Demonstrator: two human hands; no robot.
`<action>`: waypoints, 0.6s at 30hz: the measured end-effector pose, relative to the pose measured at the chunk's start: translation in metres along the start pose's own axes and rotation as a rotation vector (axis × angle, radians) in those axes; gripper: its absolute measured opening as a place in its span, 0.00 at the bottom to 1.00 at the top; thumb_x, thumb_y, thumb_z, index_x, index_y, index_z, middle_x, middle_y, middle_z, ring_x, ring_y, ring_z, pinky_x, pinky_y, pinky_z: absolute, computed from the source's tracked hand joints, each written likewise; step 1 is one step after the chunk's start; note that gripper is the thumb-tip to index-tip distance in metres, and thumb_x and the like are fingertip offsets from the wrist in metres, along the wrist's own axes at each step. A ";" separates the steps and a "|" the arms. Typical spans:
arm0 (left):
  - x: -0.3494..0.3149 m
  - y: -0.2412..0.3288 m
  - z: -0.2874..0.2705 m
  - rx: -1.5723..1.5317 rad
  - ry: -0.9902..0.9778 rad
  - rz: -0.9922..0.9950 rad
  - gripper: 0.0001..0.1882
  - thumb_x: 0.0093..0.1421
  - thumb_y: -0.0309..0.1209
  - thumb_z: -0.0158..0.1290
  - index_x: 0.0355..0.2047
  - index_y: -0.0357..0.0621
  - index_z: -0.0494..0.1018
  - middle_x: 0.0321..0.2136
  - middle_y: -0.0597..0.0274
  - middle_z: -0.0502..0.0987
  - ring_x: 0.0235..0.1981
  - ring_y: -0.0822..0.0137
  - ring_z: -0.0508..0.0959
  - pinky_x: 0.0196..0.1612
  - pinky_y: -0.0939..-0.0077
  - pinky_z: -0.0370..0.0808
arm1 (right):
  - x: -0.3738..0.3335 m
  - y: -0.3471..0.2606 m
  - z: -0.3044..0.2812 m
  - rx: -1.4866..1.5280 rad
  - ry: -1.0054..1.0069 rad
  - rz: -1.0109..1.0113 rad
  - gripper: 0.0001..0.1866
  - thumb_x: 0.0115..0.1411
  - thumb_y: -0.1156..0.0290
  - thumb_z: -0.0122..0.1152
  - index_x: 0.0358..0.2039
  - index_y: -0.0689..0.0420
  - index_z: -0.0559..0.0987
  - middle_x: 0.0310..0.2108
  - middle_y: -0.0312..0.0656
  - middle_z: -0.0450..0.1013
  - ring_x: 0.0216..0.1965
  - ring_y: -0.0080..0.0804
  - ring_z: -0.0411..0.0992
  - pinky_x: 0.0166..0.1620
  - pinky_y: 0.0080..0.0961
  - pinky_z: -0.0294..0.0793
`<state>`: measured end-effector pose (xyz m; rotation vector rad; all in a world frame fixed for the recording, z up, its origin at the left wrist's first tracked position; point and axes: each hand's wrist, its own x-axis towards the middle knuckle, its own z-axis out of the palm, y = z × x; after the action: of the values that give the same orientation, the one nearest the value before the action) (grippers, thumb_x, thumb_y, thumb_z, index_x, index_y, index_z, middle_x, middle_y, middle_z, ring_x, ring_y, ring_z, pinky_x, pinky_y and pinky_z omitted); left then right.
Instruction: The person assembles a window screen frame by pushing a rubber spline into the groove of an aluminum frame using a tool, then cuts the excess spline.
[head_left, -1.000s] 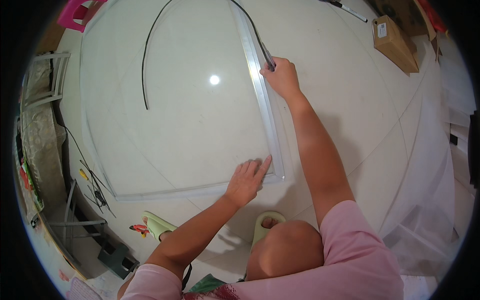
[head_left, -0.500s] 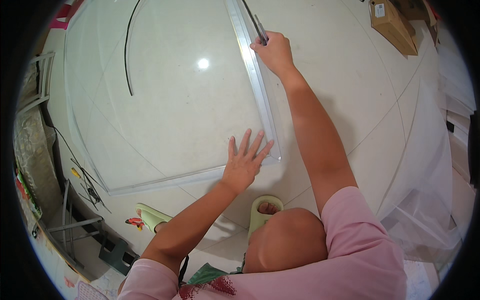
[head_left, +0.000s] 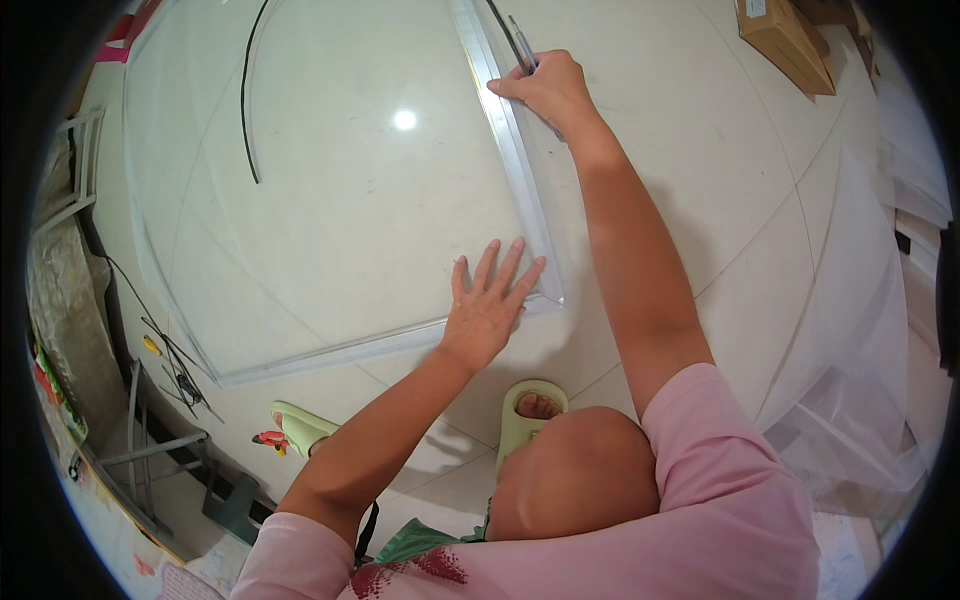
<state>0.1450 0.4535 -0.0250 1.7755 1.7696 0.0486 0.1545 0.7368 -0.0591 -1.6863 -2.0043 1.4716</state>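
Note:
A large metal window-screen-like frame [head_left: 527, 200] lies on the floor, with a thin clear sheet or fine mesh [head_left: 330, 230] across it. My left hand [head_left: 480, 320] rests flat near the frame's closest right corner, fingers spread over the sheet. At the right rail, my right hand [head_left: 552, 88] is closed around a slim, pen-like tool [head_left: 520, 42]; its thumb reaches onto the rail. A thin black cord [head_left: 498, 20] runs from beside those fingers toward the top edge. Whether the hand also grips the cord, I cannot tell. Another stretch of black cord [head_left: 245, 110] curves over the sheet.
Translucent sheeting [head_left: 850, 320] is heaped at the right, and a cardboard box [head_left: 785, 45] stands at the upper right. At the left are a metal stand [head_left: 150, 450], dark cables [head_left: 180, 375] and a red tool [head_left: 270, 440]. My slippered foot [head_left: 535, 405] is near the corner.
My right hand has turned slightly, and its thumb now stretches out onto the rail. The left hand stays spread, a little farther up in the picture. The whole view has shifted slightly.

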 end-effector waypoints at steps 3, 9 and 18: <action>-0.001 -0.005 0.001 0.008 0.002 -0.001 0.41 0.56 0.31 0.56 0.67 0.60 0.50 0.67 0.58 0.47 0.67 0.51 0.48 0.62 0.38 0.48 | -0.013 -0.005 -0.003 -0.092 -0.069 0.061 0.17 0.37 0.61 0.76 0.20 0.57 0.77 0.21 0.40 0.76 0.23 0.32 0.75 0.31 0.27 0.75; 0.005 -0.003 -0.002 -0.026 0.045 0.030 0.42 0.54 0.30 0.57 0.67 0.56 0.50 0.67 0.57 0.49 0.67 0.53 0.49 0.63 0.43 0.49 | -0.025 0.002 0.000 -0.223 0.030 -0.080 0.11 0.41 0.71 0.72 0.19 0.59 0.76 0.19 0.41 0.74 0.23 0.32 0.72 0.29 0.27 0.72; 0.006 -0.010 -0.002 -0.050 0.053 0.013 0.42 0.54 0.30 0.57 0.67 0.55 0.50 0.67 0.57 0.49 0.68 0.54 0.49 0.64 0.44 0.48 | -0.026 0.002 0.006 -0.200 0.073 -0.077 0.06 0.50 0.70 0.63 0.26 0.60 0.80 0.25 0.49 0.77 0.29 0.46 0.77 0.36 0.37 0.77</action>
<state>0.1362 0.4586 -0.0298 1.7647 1.7792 0.1457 0.1616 0.7117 -0.0514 -1.6862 -2.2134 1.2026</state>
